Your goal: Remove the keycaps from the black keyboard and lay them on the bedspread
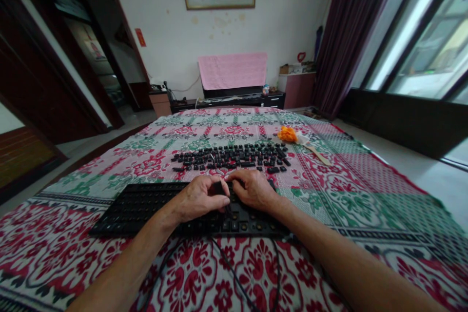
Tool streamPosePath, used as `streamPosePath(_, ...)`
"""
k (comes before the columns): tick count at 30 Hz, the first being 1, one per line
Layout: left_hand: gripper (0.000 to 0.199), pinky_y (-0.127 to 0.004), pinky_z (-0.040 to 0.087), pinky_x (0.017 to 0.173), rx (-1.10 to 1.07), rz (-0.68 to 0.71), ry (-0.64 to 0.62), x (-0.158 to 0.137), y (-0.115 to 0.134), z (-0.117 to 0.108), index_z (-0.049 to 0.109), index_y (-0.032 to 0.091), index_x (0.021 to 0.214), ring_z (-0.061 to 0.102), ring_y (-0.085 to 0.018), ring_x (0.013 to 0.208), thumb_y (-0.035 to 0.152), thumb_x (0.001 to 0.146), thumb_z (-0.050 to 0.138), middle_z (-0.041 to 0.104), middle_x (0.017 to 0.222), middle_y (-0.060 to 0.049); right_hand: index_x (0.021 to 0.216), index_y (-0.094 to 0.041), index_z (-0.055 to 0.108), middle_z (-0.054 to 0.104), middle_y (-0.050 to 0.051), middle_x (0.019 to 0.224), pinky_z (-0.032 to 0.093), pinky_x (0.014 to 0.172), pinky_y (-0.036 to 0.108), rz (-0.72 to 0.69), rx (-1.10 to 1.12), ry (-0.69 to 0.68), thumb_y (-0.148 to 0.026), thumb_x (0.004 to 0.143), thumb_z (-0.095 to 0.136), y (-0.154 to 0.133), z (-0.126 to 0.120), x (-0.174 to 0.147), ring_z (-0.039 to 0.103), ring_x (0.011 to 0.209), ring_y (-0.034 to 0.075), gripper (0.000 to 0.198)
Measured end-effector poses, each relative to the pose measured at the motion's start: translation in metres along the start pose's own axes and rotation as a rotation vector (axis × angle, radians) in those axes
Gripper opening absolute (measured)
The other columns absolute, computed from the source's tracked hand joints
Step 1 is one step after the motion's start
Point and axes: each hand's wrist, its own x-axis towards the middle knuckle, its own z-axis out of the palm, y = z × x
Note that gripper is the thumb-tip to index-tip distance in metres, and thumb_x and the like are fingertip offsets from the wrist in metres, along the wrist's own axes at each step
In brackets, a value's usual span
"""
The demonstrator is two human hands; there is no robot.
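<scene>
Item: keyboard [142, 209], black, flat on the patterned cloth [234, 273] directly below your hands; long axis running left to right, across your line of reach.

Item: your left hand [201, 198], over the keyboard just right of its middle; thumb and fingers nearly closed, apparently on a small dark piece [218, 187].

Item: your right hand [255, 189], just beside the left, over the right part; fingers curled and low (whether they hold anything, you cannot tell from here).

Item: loose keys [241, 163], black, many, spread in a band beyond the keyboard's far edge, roughly parallel to it; straight ahead of both hands, neither clearly nearer.

Item: orange bunch [287, 134], beyond the keys to the right, with a pale handle [318, 155] beside it.
</scene>
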Motion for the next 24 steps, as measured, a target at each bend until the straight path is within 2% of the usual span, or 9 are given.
streamPosePath(6, 0.012, -0.017, 0.040, 0.053, 0.113, 0.018, -0.070, -0.005, 0.008, 0.008, 0.056, 0.015, 0.080, 0.053, -0.009, 0.055, 0.022, 0.070, 0.055, 0.058, 0.061, 0.002, 0.089, -0.019, 0.064, 0.067, 0.003, 0.082, 0.041, 0.069, 0.023, -0.002, 0.003, 0.009, -0.014, 0.077, 0.043, 0.001, 0.001, 0.000, 0.059, 0.075, 0.013, 0.025)
streamPosePath(13, 0.017, -0.015, 0.028, 0.044, 0.298, 0.058, -0.104, -0.005, 0.008, 0.012, 0.063, 0.014, 0.080, 0.039, -0.005, 0.047, 0.023, 0.070, 0.053, 0.048, 0.053, 0.005, 0.087, -0.018, 0.064, 0.066, 0.003, 0.079, 0.041, 0.066, 0.022, -0.004, -0.019, 0.017, -0.012, 0.076, 0.044, 0.000, 0.001, 0.000, 0.058, 0.072, 0.012, 0.024)
streamPosePath(24, 0.020, -0.016, 0.031, 0.049, 0.442, 0.048, -0.070, -0.011, 0.026, 0.023, 0.069, 0.017, 0.074, 0.046, -0.008, 0.051, 0.028, 0.070, 0.053, 0.056, 0.056, 0.004, 0.085, -0.018, 0.064, 0.066, 0.003, 0.079, 0.039, 0.066, 0.022, 0.007, -0.049, 0.009, -0.013, 0.075, 0.044, -0.002, 0.000, 0.000, 0.058, 0.070, 0.012, 0.024)
